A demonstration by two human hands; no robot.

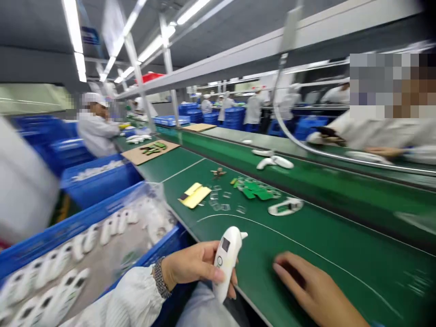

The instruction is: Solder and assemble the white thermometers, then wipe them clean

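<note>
From the head view, the left hand (190, 267) has its fingers (215, 274) closed around a white ear thermometer (227, 262), held just off the edge of the green belt table (340, 259). The right hand (301, 286) lies on the belt, fingers loosely open and empty. To the left stands a blue crate (68, 230) of white devices (61, 259).

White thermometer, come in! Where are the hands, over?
Left hand gripping white ear thermometer. Right hand open on green conveyor belt. Blue crate of white housings beside left arm.
</note>
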